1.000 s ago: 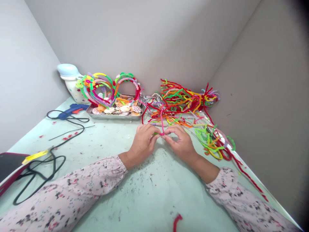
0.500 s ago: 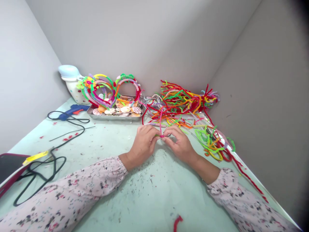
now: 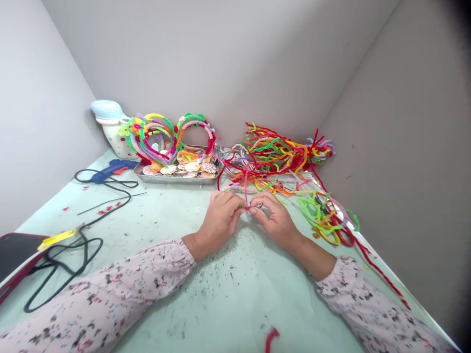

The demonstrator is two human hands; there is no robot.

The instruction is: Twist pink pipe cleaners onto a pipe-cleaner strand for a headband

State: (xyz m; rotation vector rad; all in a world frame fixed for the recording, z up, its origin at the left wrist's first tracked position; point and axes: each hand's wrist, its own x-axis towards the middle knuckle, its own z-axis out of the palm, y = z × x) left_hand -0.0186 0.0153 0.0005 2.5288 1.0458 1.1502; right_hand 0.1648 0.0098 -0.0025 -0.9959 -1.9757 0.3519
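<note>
In the middle of the head view, my left hand [image 3: 222, 214] and my right hand [image 3: 275, 218] meet fingertip to fingertip above the table. Both pinch a pink pipe cleaner [image 3: 246, 189], whose free end sticks up between them. A sliver of green shows at my left fingertips, and what it belongs to is mostly hidden by the fingers. Behind my hands lies a loose heap of coloured pipe cleaners [image 3: 279, 149]. A short red pipe cleaner piece [image 3: 272, 338] lies at the near edge of the view.
A metal tray [image 3: 176, 180] of seashells stands at the back, with pipe-cleaner headbands [image 3: 158, 142] on it. Left are a blue glue gun [image 3: 114, 169], a black cord [image 3: 86, 240], a yellow-handled tool [image 3: 57, 239] and a white pot [image 3: 117, 137]. Tangled pipe cleaners [image 3: 327, 220] lie right.
The whole view has shifted very slightly. My fingers stay pinched on the pink pipe cleaner, with hardly any movement.
</note>
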